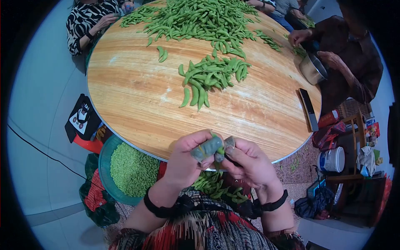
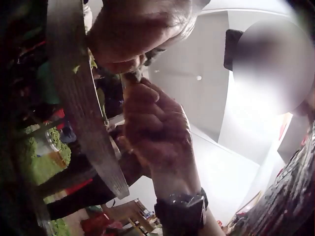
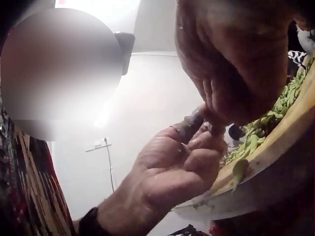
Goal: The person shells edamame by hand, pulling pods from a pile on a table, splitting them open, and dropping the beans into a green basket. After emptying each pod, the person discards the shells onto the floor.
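Both hands meet over the table's near edge in the head view. My left hand [image 1: 189, 158] has curled fingers, its thumb wrapped in a grey-green covering, and grips a green soybean pod [image 1: 221, 151]. From the other side my right hand [image 1: 252, 162] pinches the same pod, with grey coverings on its fingertips too. Most of the pod is hidden by the fingers. In the left wrist view the right hand [image 2: 160, 118] touches the left at the fingertips; the right wrist view shows the left hand [image 3: 179, 164] close under the right.
A small pile of pods [image 1: 212, 75] lies ahead on the round wooden table [image 1: 137, 96], a large heap [image 1: 200, 18] behind it. Shelled beans fill a green basin [image 1: 106, 166] at lower left. More pods [image 1: 212, 185] lie on my lap. A phone [image 1: 307, 109] and metal pot [image 1: 312, 71] are right.
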